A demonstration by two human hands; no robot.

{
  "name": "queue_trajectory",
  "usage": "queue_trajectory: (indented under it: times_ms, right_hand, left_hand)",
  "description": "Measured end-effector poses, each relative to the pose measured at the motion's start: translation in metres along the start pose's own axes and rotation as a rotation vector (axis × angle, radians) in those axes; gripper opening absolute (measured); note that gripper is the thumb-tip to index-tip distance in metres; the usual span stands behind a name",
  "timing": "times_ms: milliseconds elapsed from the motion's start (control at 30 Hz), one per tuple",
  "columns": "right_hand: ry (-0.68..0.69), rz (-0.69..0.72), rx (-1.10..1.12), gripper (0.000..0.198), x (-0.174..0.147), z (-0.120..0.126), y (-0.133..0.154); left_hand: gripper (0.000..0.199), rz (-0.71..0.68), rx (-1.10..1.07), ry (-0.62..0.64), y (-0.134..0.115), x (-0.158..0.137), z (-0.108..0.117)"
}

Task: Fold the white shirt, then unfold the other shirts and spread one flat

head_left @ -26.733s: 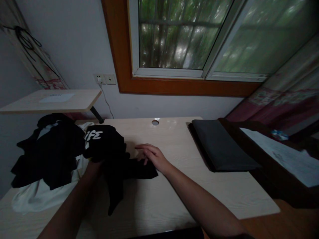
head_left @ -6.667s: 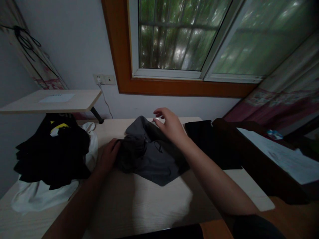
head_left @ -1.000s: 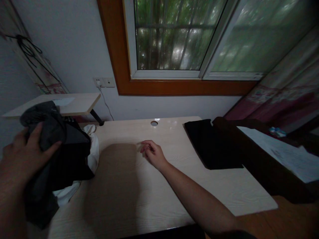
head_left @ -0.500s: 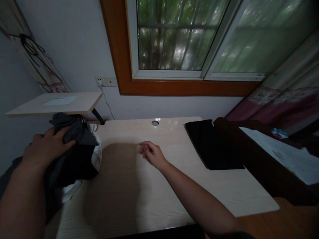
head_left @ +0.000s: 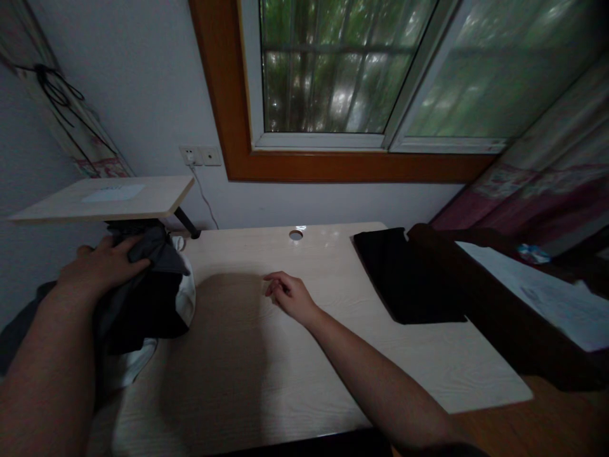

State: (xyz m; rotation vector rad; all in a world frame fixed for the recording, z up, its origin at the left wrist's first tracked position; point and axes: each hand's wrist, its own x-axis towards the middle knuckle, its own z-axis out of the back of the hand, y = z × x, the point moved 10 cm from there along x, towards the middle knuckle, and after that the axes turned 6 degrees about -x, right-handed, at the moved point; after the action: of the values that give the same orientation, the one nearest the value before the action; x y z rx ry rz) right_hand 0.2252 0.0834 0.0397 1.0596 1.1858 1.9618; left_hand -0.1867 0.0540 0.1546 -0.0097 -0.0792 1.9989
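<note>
your left hand [head_left: 99, 268] lies spread on the grey garment [head_left: 164, 251]; your right hand [head_left: 291, 297] is half open over the table [head_left: 314, 374]

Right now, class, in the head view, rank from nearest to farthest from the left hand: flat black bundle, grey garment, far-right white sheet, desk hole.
1. Grey garment: under the left hand.
2. Desk hole: middle, toward the back.
3. Flat black bundle: right side.
4. White sheet: far right.
</note>
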Motion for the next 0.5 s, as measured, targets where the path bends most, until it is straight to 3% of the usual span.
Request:
queue_trajectory:
  times_ms: [167,267,367,500]
  right_hand:
    - [0.011,0.012,-0.04,0.032,0.0,0.0,0.004]
    - [0.023,0.007,-0.057,0.032,0.0,-0.002,0.004]
    - [0.019,0.004,-0.071,0.032,0.0,-0.002,0.003]
    - [0.023,0.014,-0.091,0.032,-0.001,-0.002,0.006]
  left_hand:
    - [0.079,0.045,-0.006,-0.078,-0.007,-0.024,0.008]
    - [0.079,0.051,0.003,-0.187,-0.02,-0.047,0.018]
    - [0.077,0.022,-0.005,-0.372,-0.036,-0.072,0.033]
    - [0.062,-0.123,-0.066,-0.691,-0.061,-0.107,0.058]
